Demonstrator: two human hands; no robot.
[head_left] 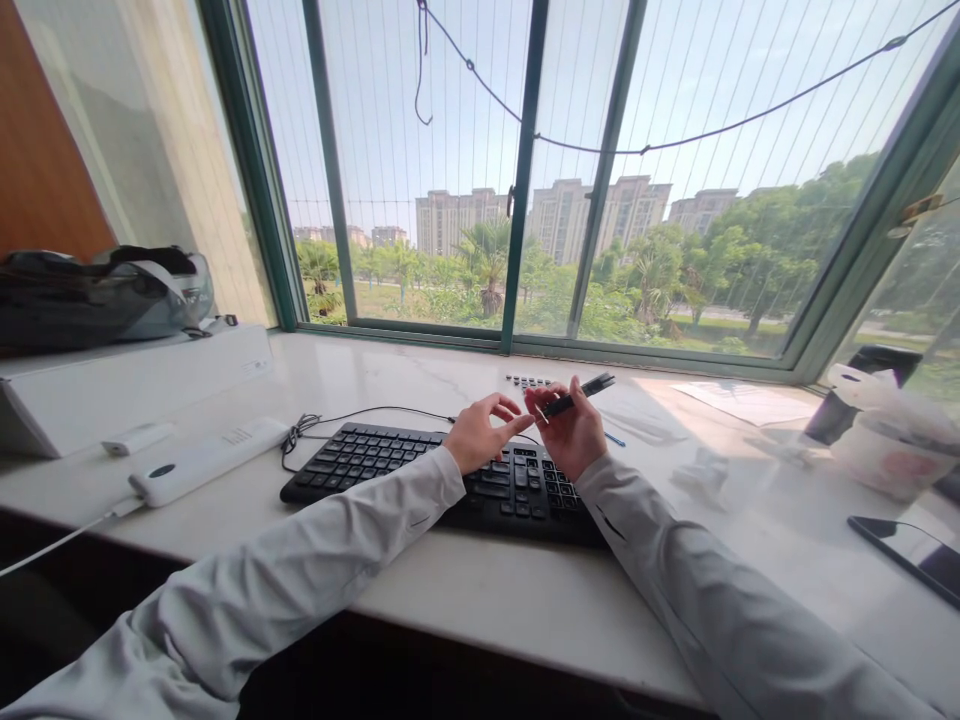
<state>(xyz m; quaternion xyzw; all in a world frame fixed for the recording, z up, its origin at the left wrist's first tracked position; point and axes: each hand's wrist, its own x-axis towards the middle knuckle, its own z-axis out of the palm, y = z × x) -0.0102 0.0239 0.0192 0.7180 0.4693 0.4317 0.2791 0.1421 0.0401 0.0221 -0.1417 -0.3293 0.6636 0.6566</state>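
Observation:
A black keyboard (pixel 375 465) lies on the white windowsill counter (pixel 487 590), its cable coiled at the back left. My right hand (pixel 574 435) hovers over the keyboard's right end, shut on a thin black tool (pixel 581 393) that points up and to the right. My left hand (pixel 484 432) is just left of it, fingers spread, fingertips meeting the tool's near end. A small group of loose black keycaps (pixel 529 381) rests on the counter behind the hands.
A white box (pixel 135 385) with a dark bag (pixel 97 295) on top stands at left, with a white power strip (pixel 206 460) in front. At right are papers (pixel 742 400), a plastic bag (pixel 896 440), a black phone (pixel 907 545). Window frames (pixel 517 340) close the back.

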